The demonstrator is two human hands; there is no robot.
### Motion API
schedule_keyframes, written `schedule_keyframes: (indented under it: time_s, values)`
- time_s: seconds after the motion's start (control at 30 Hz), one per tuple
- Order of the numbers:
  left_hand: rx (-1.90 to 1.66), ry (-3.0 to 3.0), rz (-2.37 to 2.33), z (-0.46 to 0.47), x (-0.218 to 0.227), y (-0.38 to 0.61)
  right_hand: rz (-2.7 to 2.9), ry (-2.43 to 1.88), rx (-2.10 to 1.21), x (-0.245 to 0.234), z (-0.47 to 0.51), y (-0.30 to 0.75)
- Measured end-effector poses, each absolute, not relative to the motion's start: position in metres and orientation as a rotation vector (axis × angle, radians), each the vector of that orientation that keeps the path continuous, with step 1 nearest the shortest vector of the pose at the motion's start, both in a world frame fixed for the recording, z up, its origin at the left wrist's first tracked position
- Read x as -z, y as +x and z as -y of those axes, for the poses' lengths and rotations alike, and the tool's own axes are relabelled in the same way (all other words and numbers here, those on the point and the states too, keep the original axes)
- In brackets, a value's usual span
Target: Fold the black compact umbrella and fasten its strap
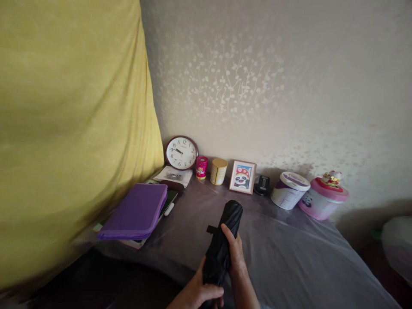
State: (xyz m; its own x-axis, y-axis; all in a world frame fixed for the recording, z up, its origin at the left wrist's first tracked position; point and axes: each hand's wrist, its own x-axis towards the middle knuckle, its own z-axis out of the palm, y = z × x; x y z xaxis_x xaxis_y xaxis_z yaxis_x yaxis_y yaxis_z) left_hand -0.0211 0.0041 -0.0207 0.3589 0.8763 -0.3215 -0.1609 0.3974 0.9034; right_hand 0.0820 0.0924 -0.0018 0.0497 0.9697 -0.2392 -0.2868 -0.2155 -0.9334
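A folded black umbrella [225,227] points away from me over a grey cloth-covered surface [289,257], its strap tab sticking out on the left. My left hand [201,292] is wrapped round its near end at the bottom of the view. My right hand [236,253] grips it along the right side, fingers curled over the folded canopy.
A purple zip case [135,212] lies at the left on papers. Along the wall stand a round clock [181,152], a pink tin [201,167], a gold tin [219,171], a framed picture [242,177], a white tub [289,190] and a pink tub [322,198]. A yellow curtain [71,128] hangs at left.
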Motion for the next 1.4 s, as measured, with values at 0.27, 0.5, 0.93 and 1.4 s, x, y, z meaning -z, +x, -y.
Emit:
schedule_keyframes:
  time_s: [0.27, 0.5, 0.93, 1.4]
  values:
    - [-0.791, 1.098, -1.417, -0.009, 0.027, -0.018, 1.118, -1.386, -1.049, 0.013, -0.101, 0.085]
    - [-0.731, 1.463, -1.66, -0.017, 0.051, -0.039, 1.4, -1.455, -0.689, 0.036, -0.107, 0.086]
    - [-0.394, 1.762, -1.847, -0.017, 0.051, -0.042, 1.713, -1.088, -0.632, 0.047, -0.108, 0.092]
    - [-0.235, 1.787, -1.909, -0.018, 0.038, -0.04, 1.648, -1.018, -0.961, 0.047, -0.092, 0.108]
